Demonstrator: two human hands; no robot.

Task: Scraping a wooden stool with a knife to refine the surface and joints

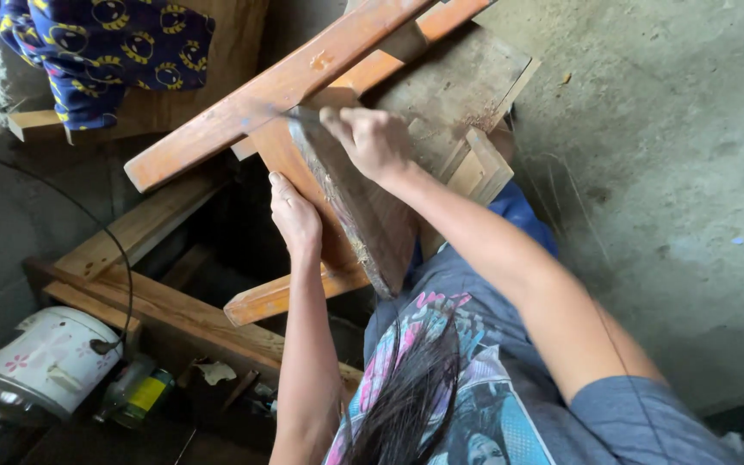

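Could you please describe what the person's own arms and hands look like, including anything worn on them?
Both arms are bare from the hands up; no gloves, rings, watch or bands show. The left hand tops a slim bare forearm. The right hand leads up a bare arm to a short grey-blue sleeve at the shoulder.

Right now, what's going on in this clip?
A person holds up a wooden frame of orange-brown slats with both hands. The right hand grips the top of a worn dark board, and the left hand presses flat against the wood just below. A blue patterned cloth hangs at upper left. A white rice cooker sits at lower left.
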